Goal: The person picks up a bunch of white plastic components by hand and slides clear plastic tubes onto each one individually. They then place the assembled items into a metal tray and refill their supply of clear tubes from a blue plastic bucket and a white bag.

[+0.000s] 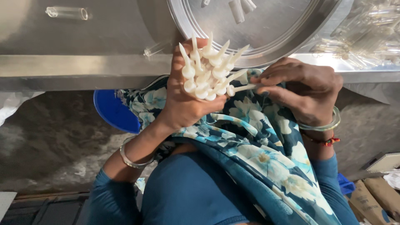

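up close, the left hand (183,98) was closed tight around a bunch of white pointed plastic nozzle tips (208,68), their points fanning up and outward. the right hand (304,89) pinched one more white tip (243,87) narrowly between thumb and fingertips, its wide end touching the bunch. both hands hovered over a blue floral cloth (258,141) on the lap, just below the edge of a steel table (83,71). on it sat a round steel tray (266,29) holding a few white pieces, clear plastic tubes (68,12) lying left, and a heap of clear tubes (366,37) on the right. a blue lid (112,110) peeked from behind the cloth.
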